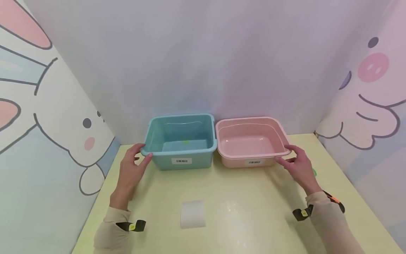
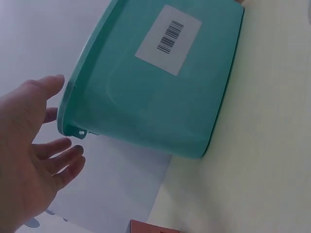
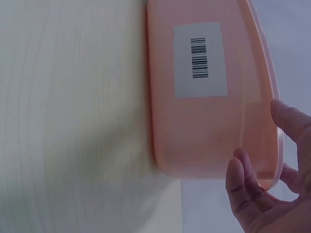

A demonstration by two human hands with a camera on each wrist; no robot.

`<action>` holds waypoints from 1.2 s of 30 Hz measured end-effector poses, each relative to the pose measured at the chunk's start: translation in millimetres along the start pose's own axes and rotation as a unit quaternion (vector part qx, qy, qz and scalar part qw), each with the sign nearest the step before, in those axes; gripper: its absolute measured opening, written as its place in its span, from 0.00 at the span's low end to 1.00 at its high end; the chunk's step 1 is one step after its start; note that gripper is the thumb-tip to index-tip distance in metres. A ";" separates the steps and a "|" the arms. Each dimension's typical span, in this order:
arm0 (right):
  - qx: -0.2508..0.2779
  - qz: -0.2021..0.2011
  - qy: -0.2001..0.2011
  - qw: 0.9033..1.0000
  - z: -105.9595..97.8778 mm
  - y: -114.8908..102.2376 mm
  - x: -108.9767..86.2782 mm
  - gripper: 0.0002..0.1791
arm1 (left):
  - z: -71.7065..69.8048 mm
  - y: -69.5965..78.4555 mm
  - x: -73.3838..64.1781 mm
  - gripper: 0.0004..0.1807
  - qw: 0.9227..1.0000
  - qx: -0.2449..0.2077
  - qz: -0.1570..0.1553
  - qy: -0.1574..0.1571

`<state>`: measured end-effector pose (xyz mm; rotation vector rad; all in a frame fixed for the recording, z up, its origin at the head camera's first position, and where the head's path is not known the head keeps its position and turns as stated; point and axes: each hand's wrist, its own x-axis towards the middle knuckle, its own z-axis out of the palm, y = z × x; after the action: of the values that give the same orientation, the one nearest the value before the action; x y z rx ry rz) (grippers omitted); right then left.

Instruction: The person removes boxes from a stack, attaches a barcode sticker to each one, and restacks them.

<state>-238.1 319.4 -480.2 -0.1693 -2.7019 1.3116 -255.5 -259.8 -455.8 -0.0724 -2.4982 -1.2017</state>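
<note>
My left hand (image 1: 131, 171) holds the front-left corner of a teal plastic basin (image 1: 184, 160), thumb at the front rim and forefinger at the side. In the left wrist view its other fingers (image 2: 68, 167) hang loosely bent beyond the corner. A pink plastic basin (image 1: 234, 160), shallower, stands just right of the teal one. At its front-right corner my right hand (image 1: 299, 169) grips the rim between thumb and forefinger; other fingers (image 3: 238, 182) curl below the rim in the right wrist view. Each basin bears a white barcode label on its front.
A white paper rectangle (image 1: 192, 214) lies on the pale wooden table (image 1: 241, 201) in front of the basins. Behind them rises a plain wall (image 1: 203, 63); cartoon-printed panels flank both sides. A small green thing (image 1: 314, 172) shows beside my right wrist. Inside the teal basin is a yellow-green spot (image 1: 185, 142).
</note>
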 end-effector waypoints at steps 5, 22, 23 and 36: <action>-0.007 0.002 -0.013 1.000 -1.3 5.4 1.4 0.41 | 1.7 -9.1 3.1 0.31 1.000 -0.007 -0.015 -0.025; 0.042 0.029 0.083 0.995 -6.9 -2.1 -7.8 0.30 | 0.2 -5.7 1.2 0.33 0.992 -0.060 -0.107 -0.040; 0.042 0.031 0.090 0.995 -8.2 -4.1 -8.0 0.30 | -0.1 -5.2 1.1 0.33 0.991 -0.062 -0.114 -0.042; 0.155 0.032 0.161 0.974 -35.6 -53.8 -6.9 0.21 | -2.0 -1.0 4.5 0.36 0.988 -0.092 -0.121 -0.040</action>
<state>-227.6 312.7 -416.5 -0.3984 -2.2113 1.5501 -259.2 -262.5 -453.9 0.1430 -2.5120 -1.5550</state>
